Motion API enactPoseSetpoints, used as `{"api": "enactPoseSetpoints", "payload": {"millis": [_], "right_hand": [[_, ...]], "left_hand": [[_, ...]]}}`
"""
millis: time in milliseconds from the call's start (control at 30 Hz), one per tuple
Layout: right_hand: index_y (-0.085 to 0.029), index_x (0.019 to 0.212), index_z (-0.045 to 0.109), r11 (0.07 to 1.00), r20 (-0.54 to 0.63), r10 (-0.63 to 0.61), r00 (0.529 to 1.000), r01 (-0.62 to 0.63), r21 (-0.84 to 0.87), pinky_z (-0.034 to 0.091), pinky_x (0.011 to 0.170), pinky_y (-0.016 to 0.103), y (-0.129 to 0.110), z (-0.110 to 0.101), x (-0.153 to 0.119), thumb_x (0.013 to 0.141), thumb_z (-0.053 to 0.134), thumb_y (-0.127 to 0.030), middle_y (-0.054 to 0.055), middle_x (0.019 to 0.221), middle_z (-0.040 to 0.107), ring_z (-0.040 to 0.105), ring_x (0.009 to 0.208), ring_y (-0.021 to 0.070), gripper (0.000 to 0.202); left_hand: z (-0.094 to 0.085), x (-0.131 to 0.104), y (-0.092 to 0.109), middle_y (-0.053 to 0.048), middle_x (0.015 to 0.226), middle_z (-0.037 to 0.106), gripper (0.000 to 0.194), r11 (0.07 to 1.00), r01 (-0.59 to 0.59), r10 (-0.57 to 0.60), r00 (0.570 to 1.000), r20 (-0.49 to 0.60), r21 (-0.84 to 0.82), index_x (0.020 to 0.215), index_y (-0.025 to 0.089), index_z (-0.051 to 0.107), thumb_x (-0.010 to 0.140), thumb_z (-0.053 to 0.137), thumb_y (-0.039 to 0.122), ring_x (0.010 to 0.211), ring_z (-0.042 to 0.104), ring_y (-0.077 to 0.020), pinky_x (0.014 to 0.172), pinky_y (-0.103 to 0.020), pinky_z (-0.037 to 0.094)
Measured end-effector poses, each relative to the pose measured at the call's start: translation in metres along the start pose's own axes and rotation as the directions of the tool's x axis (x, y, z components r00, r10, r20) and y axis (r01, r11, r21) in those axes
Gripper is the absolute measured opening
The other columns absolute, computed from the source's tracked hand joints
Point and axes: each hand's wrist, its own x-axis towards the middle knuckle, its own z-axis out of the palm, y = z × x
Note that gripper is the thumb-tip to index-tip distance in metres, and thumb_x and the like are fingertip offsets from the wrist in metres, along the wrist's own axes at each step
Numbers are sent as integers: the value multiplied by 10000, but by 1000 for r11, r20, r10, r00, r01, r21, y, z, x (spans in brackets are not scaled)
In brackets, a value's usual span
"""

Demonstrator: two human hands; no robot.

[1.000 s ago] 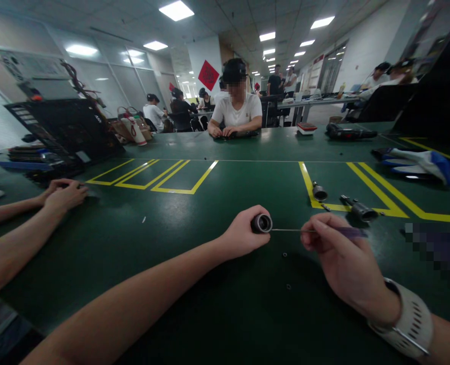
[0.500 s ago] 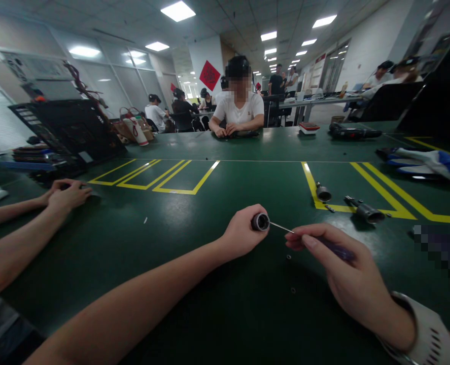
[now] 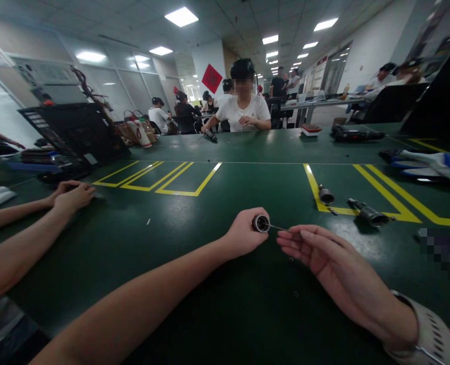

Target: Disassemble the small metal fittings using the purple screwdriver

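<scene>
My left hand (image 3: 243,234) is closed around a hollow metal cylinder (image 3: 261,223), its open end turned towards my right side. A thin screwdriver (image 3: 278,228) reaches from my right hand (image 3: 335,274) to that opening, and its tip is at or inside the rim. Thumb and fingers of the right hand pinch the shaft; the handle is hidden behind the hand. Below, on the green table, lie a small ring (image 3: 291,259) and another small ring (image 3: 296,294).
Ahead to the right lie a short metal socket part (image 3: 325,195) and a larger metal part (image 3: 373,216) by yellow tape lines. Blue-white gloves (image 3: 426,165) rest further right. A co-worker's hands (image 3: 72,195) are at left; another person (image 3: 243,109) sits opposite.
My right hand has turned and its fingers have straightened somewhat, hiding the screwdriver's purple handle. The left hand keeps the cylinder. Across the table, the person's hands have moved apart with a dark tool.
</scene>
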Motion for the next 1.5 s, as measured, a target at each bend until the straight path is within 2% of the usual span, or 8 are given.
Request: {"api": "enactPoseSetpoints", "payload": {"millis": [167,267,433,700,900,1000,1300,1500], "right_hand": [[-190,863,710,995,-37,-65,997,62,-76,501,869,331,2,3,1,730,714,-345,53,955,719,645,979,221,204],[-187,874,708,997,-30,-46,998,44,-65,502,874,328,3,3,1,738,709,-337,55,971,716,640,995,221,203],[-155,861,707,998,-9,22,1000,-22,52,518,854,319,1,0,4,778,663,-262,95,965,727,661,960,217,143],[-125,822,708,988,-23,52,998,-48,146,530,840,322,0,-2,8,774,653,-243,133,926,735,669,946,236,139],[-147,867,707,1000,-67,-16,998,18,19,540,822,311,2,3,1,758,688,-267,93,946,732,667,949,230,163],[-153,886,706,999,-49,-4,999,6,36,528,852,318,3,3,0,771,678,-258,87,970,729,662,967,226,158],[-147,800,714,983,20,111,994,-112,145,517,868,322,0,-3,9,806,602,-213,100,914,746,684,922,204,130],[-156,778,718,984,11,91,996,-91,151,512,872,327,1,-3,6,794,616,-218,100,894,748,680,930,210,120]], "left_hand": [[1,0,1,54,609,446,120,995,15,-10,999,-51,94,662,156,482,604,511,55,569,417,-94,545,-224,309],[2,-2,1,54,608,447,121,989,1,5,999,-41,148,664,157,489,603,512,54,567,411,-93,540,-223,301],[0,-2,0,57,591,434,125,996,-22,22,1000,4,92,649,157,477,595,502,47,546,398,-87,516,-216,299],[0,0,-1,61,593,425,138,999,52,-52,998,24,-10,654,156,473,575,506,47,544,395,-83,525,-211,308],[1,-2,-1,52,603,445,129,982,-14,16,1000,-10,191,656,158,490,584,495,52,568,415,-95,540,-222,302],[0,-3,-1,49,607,453,120,967,-37,39,999,-2,252,658,158,491,595,495,56,565,418,-95,536,-222,299],[-2,-2,-1,57,575,435,142,989,19,-30,997,75,149,634,157,472,574,493,30,540,410,-85,513,-206,306],[-2,-1,-2,58,588,434,147,998,12,-19,995,99,69,644,155,477,569,494,29,543,409,-83,516,-204,324]]}}
